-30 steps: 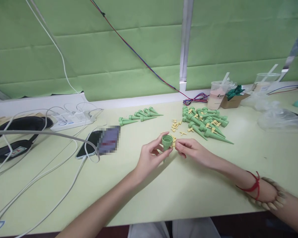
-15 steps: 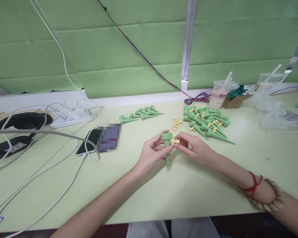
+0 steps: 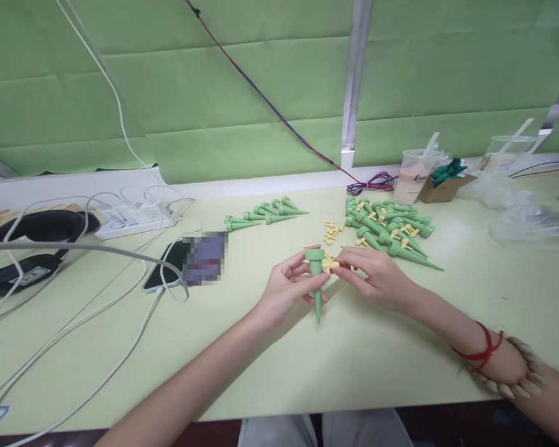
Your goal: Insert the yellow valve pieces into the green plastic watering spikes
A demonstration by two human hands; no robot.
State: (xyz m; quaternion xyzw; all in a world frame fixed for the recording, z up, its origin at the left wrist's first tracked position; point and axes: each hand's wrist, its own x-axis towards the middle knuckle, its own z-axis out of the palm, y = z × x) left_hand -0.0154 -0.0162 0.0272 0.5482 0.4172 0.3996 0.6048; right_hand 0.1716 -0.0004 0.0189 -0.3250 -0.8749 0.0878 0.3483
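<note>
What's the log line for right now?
left hand: holds green spike, tip down | right hand: pinches yellow piece | nearby: spike pile

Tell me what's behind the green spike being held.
Behind the green spike, fingers of the left hand show; farther back, slightly right, loose yellow pieces lie on the table. Whatever the spike and hand cover cannot be seen.

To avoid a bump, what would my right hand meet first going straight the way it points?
Probably the green tapered plastic spike in your left hand, though exact depth is unclear.
</note>
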